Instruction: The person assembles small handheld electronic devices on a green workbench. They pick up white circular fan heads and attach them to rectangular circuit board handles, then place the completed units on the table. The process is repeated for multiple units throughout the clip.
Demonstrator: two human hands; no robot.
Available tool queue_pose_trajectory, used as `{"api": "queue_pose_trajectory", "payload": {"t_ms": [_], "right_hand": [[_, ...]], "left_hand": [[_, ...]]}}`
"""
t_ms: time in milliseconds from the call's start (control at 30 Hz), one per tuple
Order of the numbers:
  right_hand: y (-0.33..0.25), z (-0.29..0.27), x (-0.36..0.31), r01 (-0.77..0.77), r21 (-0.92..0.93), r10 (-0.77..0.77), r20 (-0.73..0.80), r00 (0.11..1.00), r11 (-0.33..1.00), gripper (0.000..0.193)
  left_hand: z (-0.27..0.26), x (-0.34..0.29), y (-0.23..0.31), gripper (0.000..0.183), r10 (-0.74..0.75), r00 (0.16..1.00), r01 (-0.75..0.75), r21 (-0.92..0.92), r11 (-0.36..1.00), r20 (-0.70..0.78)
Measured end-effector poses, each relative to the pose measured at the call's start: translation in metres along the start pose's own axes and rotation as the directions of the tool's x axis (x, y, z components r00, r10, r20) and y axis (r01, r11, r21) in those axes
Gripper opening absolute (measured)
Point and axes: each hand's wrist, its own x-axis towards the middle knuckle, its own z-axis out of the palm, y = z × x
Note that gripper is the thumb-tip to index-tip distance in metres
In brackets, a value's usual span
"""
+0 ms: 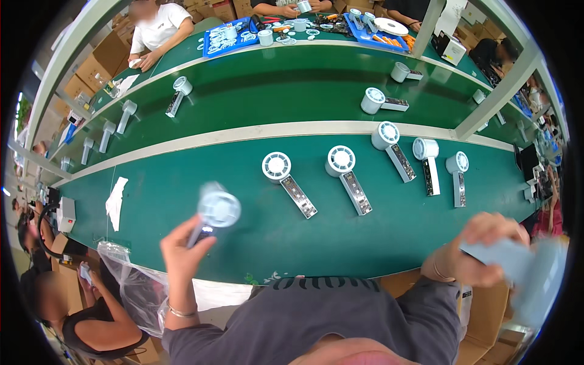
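Observation:
My left hand (184,248) is closed round the handle of a pale blue handheld fan (219,208), raised over the left part of the green bench. The fan's round head points up and is slightly blurred. At the far right, beyond the bench's near edge, my right hand (490,234) grips another light-blue handheld fan (538,277), smeared by motion. Between my hands, several handheld fans lie on the bench, circuit boards exposed in their handles: one fan (277,165) left of centre, a second fan (341,160) beside it, and others further right.
A green bench (164,176) spans my front; a white cloth (115,204) lies at its left. Behind a pale rail, a green belt (274,91) carries more fans. Blue trays (231,39) of parts stand beyond, where people work. Another person (91,322) sits at lower left. Metal posts (508,85) rise right.

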Motion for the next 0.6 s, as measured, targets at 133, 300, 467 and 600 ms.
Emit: {"api": "queue_pose_trajectory", "payload": {"t_ms": [133, 300, 467, 600], "right_hand": [[-0.004, 0.008, 0.010, 0.190, 0.080, -0.192, 0.024, 0.981, 0.979, 0.062], [-0.006, 0.018, 0.019, 0.354, 0.263, -0.334, -0.121, 0.935, 0.897, 0.055], [0.004, 0.038, 0.020, 0.150, -0.003, -0.148, -0.184, 0.972, 0.989, 0.046], [0.006, 0.039, 0.026, 0.451, 0.018, -0.447, -0.106, 0.888, 0.892, 0.057]], "left_hand": [[0.007, 0.001, 0.047, 0.028, 0.318, 0.811, -0.516, -0.346, 0.783, -0.490], [0.002, 0.020, 0.049, 0.044, 0.253, 0.815, -0.470, -0.337, 0.816, -0.521], [0.007, 0.034, 0.059, 0.033, 0.690, 0.420, -0.868, -0.039, 0.495, -0.589], [0.013, 0.045, 0.108, 0.030, 0.586, 0.050, -0.990, 0.035, 0.133, -0.809]]}}
